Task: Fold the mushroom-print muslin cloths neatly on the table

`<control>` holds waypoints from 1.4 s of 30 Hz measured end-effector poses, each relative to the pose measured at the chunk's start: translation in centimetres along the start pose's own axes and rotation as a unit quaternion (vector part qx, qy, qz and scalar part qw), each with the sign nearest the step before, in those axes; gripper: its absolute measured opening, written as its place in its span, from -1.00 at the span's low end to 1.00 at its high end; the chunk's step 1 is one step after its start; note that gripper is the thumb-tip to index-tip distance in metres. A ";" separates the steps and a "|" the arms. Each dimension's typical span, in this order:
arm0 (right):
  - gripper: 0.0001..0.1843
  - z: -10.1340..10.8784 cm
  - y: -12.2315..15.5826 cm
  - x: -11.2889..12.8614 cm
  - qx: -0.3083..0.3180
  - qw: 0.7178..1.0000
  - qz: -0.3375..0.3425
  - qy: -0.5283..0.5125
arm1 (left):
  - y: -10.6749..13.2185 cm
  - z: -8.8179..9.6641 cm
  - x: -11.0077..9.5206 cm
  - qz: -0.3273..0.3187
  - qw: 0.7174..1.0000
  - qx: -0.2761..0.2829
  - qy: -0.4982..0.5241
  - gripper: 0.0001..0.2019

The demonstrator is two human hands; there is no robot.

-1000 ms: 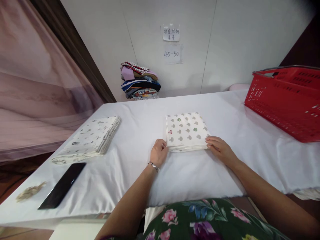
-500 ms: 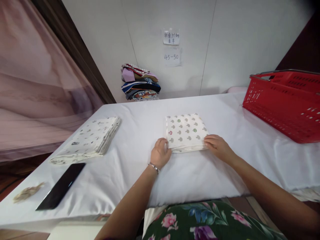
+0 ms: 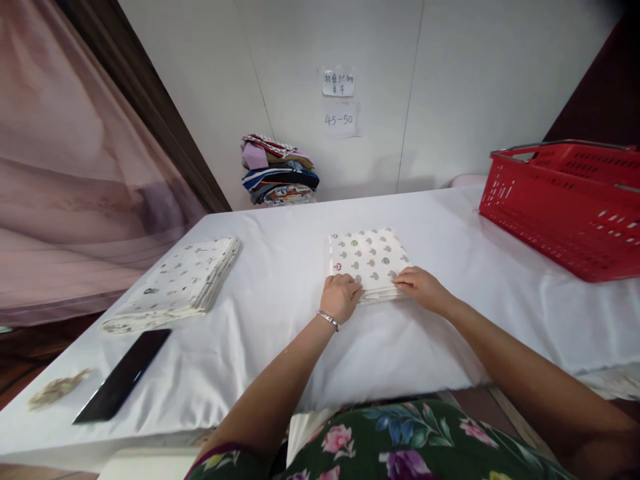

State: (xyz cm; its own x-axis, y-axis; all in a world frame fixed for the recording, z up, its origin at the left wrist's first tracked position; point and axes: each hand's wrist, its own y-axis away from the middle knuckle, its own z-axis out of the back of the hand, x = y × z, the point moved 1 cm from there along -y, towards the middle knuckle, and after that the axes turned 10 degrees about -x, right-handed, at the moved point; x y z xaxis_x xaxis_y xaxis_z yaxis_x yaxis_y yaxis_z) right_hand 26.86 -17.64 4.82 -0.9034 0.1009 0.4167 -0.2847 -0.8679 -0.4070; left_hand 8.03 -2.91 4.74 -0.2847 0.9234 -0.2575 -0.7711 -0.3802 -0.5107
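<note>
A folded white cloth (image 3: 370,257) with grey, green and red mushroom prints lies flat on the white-covered table, its layered near edge towards me. My left hand (image 3: 341,297), a silver bracelet at its wrist, is closed on the near edge by the left corner, fingers on top and thumb hidden. At the near right corner, my right hand (image 3: 425,289) pinches the edge with its fingertips. Off to the left lies a second folded white cloth (image 3: 183,277) with small dark prints, thicker and apart from both hands.
A black phone-like slab (image 3: 123,377) and a tied tan bundle (image 3: 59,389) lie at the table's near left. A red basket (image 3: 560,207) stands at the right. Behind the far edge rises a stack of folded fabrics (image 3: 280,170) against the wall. A pink curtain (image 3: 90,167) hangs left.
My left hand has moved right along the near edge, from the cloth's side onto its corner. My right hand has shifted slightly left onto the edge. The view has tilted a little.
</note>
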 end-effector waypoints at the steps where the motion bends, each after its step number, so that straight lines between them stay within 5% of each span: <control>1: -0.73 -0.1 0.0 -0.1 0.000 1.000 -0.006 -0.004 | 0.0 -0.1 0.0 0.005 1.000 0.001 0.000 -0.83; 6: -0.72 -0.6 0.2 0.0 -0.046 0.999 0.012 0.003 | 0.7 -0.5 -0.1 0.031 0.998 -0.049 0.017 -0.78; 11: -0.71 -0.8 1.1 0.5 -0.123 0.989 0.083 0.021 | 1.5 -0.7 0.0 -0.017 0.995 -0.098 0.021 -0.79; 19: -0.72 -1.0 2.0 0.5 -0.123 0.988 0.093 0.029 | 1.6 -0.5 0.1 -0.062 0.992 -0.108 0.014 -0.80; 34: -0.77 -0.9 1.8 0.2 -0.093 0.992 0.082 0.012 | 1.7 -0.9 0.4 -0.039 0.994 -0.092 0.033 -0.81; 42: -0.74 -1.3 1.7 0.4 -0.136 0.989 0.055 0.016 | 1.4 -0.8 0.0 -0.039 0.994 -0.102 0.007 -0.80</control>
State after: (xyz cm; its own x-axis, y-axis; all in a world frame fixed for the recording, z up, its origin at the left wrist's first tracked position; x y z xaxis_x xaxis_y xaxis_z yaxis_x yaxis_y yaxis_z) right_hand 25.55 -18.48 3.24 -0.9418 0.0323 0.3347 -0.2565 -0.7126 -0.6530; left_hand 7.37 -3.48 3.40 -0.2200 0.9502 -0.2206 -0.6586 -0.3115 -0.6850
